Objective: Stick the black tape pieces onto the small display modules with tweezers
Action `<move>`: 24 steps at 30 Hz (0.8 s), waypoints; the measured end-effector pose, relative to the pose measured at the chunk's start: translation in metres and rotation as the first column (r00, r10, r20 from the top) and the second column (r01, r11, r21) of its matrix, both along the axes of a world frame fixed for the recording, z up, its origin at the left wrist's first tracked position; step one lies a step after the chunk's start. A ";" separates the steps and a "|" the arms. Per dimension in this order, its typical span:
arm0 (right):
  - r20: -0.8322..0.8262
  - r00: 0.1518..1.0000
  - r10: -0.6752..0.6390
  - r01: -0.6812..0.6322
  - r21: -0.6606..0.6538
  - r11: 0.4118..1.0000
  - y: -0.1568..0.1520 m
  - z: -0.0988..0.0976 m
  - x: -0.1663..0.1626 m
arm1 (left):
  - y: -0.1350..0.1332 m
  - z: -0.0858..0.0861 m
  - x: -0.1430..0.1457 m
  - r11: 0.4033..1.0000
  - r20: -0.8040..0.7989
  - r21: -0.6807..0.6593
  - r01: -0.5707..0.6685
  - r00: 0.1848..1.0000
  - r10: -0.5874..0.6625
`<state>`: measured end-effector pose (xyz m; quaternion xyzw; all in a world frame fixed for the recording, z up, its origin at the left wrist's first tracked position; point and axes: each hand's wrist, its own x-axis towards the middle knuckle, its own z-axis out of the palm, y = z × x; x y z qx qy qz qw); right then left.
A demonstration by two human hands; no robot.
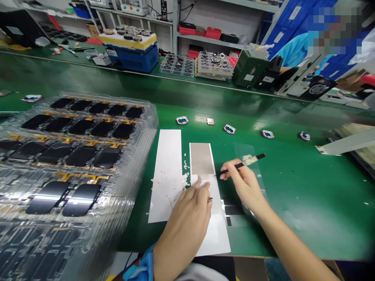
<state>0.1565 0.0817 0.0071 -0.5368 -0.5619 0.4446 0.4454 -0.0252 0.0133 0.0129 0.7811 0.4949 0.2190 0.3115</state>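
Observation:
My left hand [191, 208] rests on a white backing sheet [218, 234], its fingers pressed together at the lower edge of a grey film strip [201, 158] stuck on that sheet. My right hand [241, 179] pinches black tweezers [243, 164], whose tip points left toward the same edge of the grey strip. A second white sheet [166, 171] lies to the left, dotted with small peeled scraps.
Stacked clear trays [73, 156] of black curved screens fill the left side. Several small framed parts [229, 129] lie in a row on the green belt [307, 195]. A person in blue [293, 48] sits at far right, and shelves, bins and a blue box [133, 52] stand behind.

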 end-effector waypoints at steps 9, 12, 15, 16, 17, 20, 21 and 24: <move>-0.091 0.993 -0.074 0.068 -0.074 0.995 -0.001 -0.013 -0.008 | 0.005 -0.023 0.011 0.966 -0.290 0.239 0.098 0.957 -0.025; -0.115 0.990 -0.084 0.074 -0.093 0.993 0.000 -0.012 -0.007 | 0.004 -0.026 0.011 0.964 -0.303 0.243 0.105 0.952 -0.027; -0.130 0.989 -0.066 0.051 -0.112 0.992 0.001 -0.011 -0.007 | 0.003 -0.027 0.012 0.969 -0.293 0.228 0.095 0.956 -0.024; -0.134 0.989 -0.056 0.041 -0.117 0.992 0.001 -0.010 -0.007 | 0.002 -0.028 0.013 0.971 -0.290 0.224 0.089 0.957 -0.021; -0.136 0.989 -0.049 0.033 -0.120 0.992 0.001 -0.010 -0.007 | 0.002 -0.028 0.013 0.972 -0.286 0.221 0.083 0.958 -0.016; -0.135 0.989 -0.062 0.048 -0.102 0.994 0.000 -0.009 -0.007 | 0.000 -0.027 0.013 0.971 -0.268 0.229 0.065 0.963 -0.001; -0.134 0.988 -0.072 0.060 -0.092 0.994 -0.001 -0.010 -0.007 | 0.000 -0.027 0.014 0.971 -0.262 0.232 0.062 0.965 0.001; -0.138 0.988 -0.072 0.060 -0.087 0.994 -0.001 -0.010 -0.007 | 0.000 -0.026 0.014 0.969 -0.255 0.238 0.066 0.967 -0.004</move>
